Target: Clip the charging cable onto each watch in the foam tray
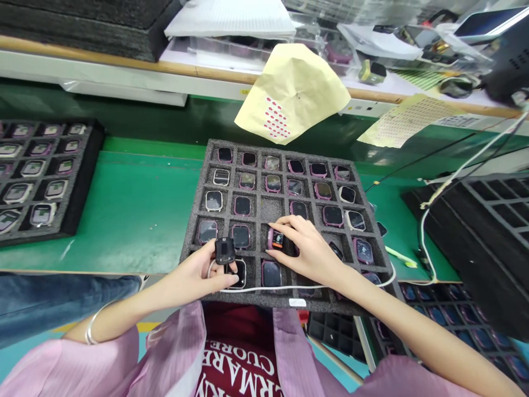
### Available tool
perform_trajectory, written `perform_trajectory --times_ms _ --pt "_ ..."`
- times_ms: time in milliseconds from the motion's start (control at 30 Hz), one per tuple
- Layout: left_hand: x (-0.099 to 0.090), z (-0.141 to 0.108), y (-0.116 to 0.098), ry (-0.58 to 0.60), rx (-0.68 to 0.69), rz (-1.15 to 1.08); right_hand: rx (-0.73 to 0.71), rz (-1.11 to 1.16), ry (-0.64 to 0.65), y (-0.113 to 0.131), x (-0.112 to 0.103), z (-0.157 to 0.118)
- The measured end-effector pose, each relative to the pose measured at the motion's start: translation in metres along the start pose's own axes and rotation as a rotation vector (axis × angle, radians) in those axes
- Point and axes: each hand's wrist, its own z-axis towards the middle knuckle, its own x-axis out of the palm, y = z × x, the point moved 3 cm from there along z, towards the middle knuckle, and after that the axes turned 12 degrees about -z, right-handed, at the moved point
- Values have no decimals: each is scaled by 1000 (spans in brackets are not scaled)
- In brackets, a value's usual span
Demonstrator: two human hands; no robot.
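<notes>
A dark grey foam tray (264, 300) lies before me, its square pockets holding many smartwatch bodies with purple or silver cases. Thumb and fingers of my right hand (303, 245) pinch a purple smartwatch (275, 239) by its edges at a pocket near the middle; its screen is lit with orange and white marks. Over the tray's front left part, my left hand (210, 270) grips a small black square block (225, 251) with a dark face. Beneath that hand, a silver-cased watch (238, 274) sits partly covered. A white cable (285, 287) runs from near my left hand across the tray's front.
Another foam tray of watches (45, 176) stands at left on the green bench (136, 193). Stacked black trays (467, 242) are at right, with a light green stick (400, 257) nearby. Yellow paper (295, 91) hangs from the cluttered shelf (215, 71). Watch trays (458, 314) also sit lower right.
</notes>
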Motion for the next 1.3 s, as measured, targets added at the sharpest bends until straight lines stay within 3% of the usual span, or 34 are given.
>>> perform_trajectory --times_ms 133,300,400,567,667,800,967,1067,1167,1300 --pt "-3 -3 4 -34 13 14 -107 -110 30 22 4 23" --pt "-3 -1 5 -48 34 -21 -224 -273 216 41 22 59" --pt "-4 -2 4 -39 38 -44 -215 -216 145 35 21 63" --pt "-8 1 6 -15 42 -69 -215 122 -156 35 0 46" --pt "-8 1 7 -43 69 -53 -315 159 -115 53 3 38" --pt "-7 0 7 -96 93 -38 -317 174 -24 65 10 42" --pt "-6 1 3 -120 141 -103 -150 279 -12 57 -3 47" --pt "-9 1 -3 -240 189 -99 23 407 -12 50 -11 46" --pt "-12 -1 -6 -320 182 -76 250 728 114 45 -7 44" --pt "-9 -1 -7 -233 142 -37 489 1233 240 45 7 43"
